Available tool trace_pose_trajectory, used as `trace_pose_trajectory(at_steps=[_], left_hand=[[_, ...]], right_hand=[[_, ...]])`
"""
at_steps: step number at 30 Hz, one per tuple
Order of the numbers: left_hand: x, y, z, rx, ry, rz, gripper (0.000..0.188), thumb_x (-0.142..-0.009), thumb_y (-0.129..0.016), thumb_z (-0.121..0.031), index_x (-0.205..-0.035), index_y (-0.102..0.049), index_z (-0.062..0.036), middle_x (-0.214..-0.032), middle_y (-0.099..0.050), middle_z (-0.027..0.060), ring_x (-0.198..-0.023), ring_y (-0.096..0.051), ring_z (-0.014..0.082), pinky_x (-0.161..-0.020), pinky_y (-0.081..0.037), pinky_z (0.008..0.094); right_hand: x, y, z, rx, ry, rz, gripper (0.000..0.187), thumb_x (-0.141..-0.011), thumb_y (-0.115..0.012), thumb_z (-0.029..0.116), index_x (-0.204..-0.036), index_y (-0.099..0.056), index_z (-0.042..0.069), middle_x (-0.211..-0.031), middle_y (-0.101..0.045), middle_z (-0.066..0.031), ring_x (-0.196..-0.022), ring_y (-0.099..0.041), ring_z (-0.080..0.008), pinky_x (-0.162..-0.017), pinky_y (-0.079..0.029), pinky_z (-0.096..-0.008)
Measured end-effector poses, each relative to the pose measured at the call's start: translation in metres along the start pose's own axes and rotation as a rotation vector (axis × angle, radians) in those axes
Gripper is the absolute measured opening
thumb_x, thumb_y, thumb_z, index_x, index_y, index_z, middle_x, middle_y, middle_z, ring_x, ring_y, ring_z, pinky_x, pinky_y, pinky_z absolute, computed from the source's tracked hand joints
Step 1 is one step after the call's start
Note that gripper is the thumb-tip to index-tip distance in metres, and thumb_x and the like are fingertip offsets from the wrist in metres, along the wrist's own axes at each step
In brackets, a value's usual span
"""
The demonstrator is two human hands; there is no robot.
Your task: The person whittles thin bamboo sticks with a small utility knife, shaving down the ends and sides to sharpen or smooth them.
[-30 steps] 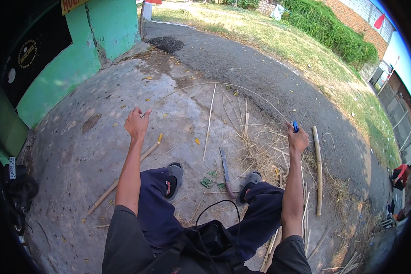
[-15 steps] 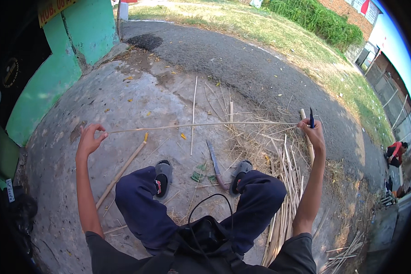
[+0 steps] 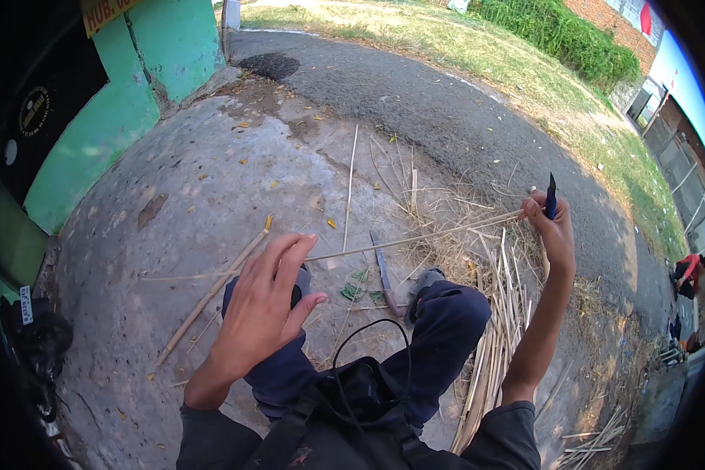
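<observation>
A long, thin bamboo strip stretches across in front of me, its right end pinched in my right hand. That same hand also holds a small knife with a dark pointed blade and blue handle, its tip upward. My left hand is over my left knee with fingers stretched and thumb apart; the strip passes behind its fingers, and any contact is hidden. Between my feet a long-bladed knife with a brown handle lies on the concrete.
Split bamboo strips lie piled by my right leg, near dry shavings. A bamboo stick lies at left, and a pale strip farther ahead. A green wall stands left; a person in red is far right.
My left hand has let go of the strip's left end, opened, and come right and nearer to me. My right hand, still holding strip and knife, has shifted slightly up and right.
</observation>
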State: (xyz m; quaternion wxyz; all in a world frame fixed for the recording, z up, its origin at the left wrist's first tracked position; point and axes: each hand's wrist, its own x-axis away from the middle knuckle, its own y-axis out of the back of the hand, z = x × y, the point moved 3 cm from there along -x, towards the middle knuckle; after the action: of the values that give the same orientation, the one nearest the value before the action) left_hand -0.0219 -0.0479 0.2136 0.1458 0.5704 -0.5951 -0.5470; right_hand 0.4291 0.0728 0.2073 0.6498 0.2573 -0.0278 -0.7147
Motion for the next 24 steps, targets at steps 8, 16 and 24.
trace_pose_trajectory(at_steps=[8,16,24], left_hand=[[0.033,0.025,0.028,0.005,0.168,0.152,0.061,-0.088,-0.083,-0.033,-0.138,-0.06,-0.0086,-0.116,-0.071,0.0122,-0.101,-0.071,0.0339,-0.092,-0.054,0.0446],[0.044,0.043,0.048,-0.077,0.192,0.169,0.034,-0.091,-0.08,-0.028,-0.117,-0.07,-0.0085,-0.097,-0.076,0.0096,-0.084,-0.075,0.0285,-0.073,-0.055,0.0423],[0.036,0.022,0.046,0.215,0.189,0.476,0.012,-0.099,-0.068,-0.013,-0.106,-0.071,-0.0033,-0.087,-0.075,0.0134,-0.078,-0.073,0.0335,-0.067,-0.054,0.0407]], right_hand=[[0.007,0.069,-0.045,-0.038,-0.073,-0.078,0.03,-0.104,-0.07,0.034,-0.089,-0.069,0.008,-0.066,-0.049,0.0089,-0.052,-0.034,-0.0001,-0.049,-0.019,-0.0233],[-0.009,0.144,-0.105,-0.176,-0.133,-0.108,0.025,-0.11,-0.063,0.037,-0.106,-0.065,0.012,-0.067,-0.043,0.0116,-0.051,-0.031,0.0009,-0.047,-0.017,-0.0228],[-0.008,0.21,-0.132,-0.045,-0.155,-0.437,0.031,-0.106,-0.069,0.038,-0.123,-0.07,0.012,-0.078,-0.051,0.0101,-0.053,-0.033,0.0022,-0.047,-0.021,-0.0195]])
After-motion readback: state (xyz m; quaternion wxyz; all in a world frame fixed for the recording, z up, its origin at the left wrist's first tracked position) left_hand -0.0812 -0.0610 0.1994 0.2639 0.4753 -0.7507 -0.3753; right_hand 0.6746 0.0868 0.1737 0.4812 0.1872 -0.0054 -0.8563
